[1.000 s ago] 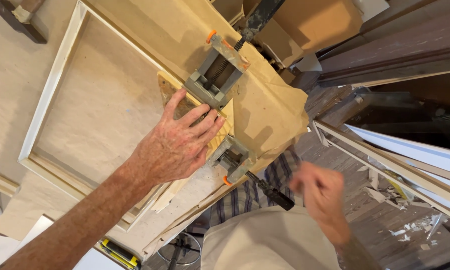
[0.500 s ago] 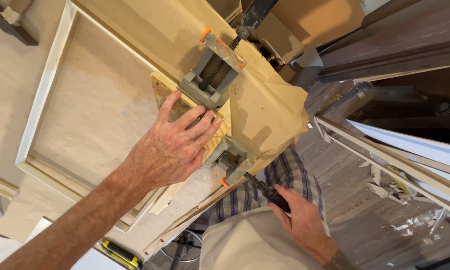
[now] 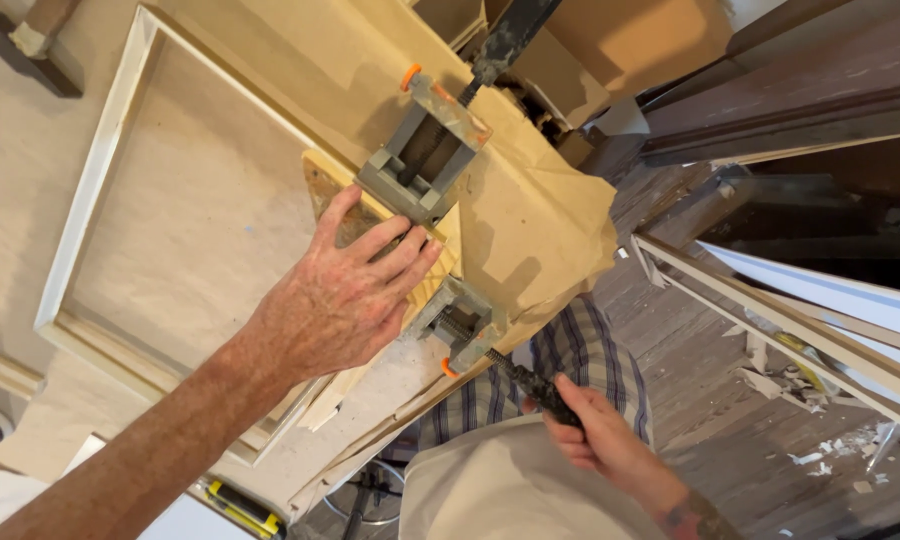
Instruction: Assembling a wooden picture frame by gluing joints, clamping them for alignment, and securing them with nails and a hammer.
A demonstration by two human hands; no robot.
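Note:
My left hand lies flat, fingers spread, on a small wooden block at the corner of a pale wooden frame. Two grey clamps with orange tips grip that corner: the upper clamp just above my fingers, the lower clamp just below them. My right hand is closed around the black handle of the lower clamp, below the table edge.
Brown paper covers the workbench and hangs over its edge. A hammer lies at the top left. White frame pieces lean at the right above a wooden floor littered with chips. A yellow-and-black tool lies below.
My right hand, loose and blurred in the air a second ago, has come in and taken hold of the lower clamp's handle. My left hand has stayed pressed on the block.

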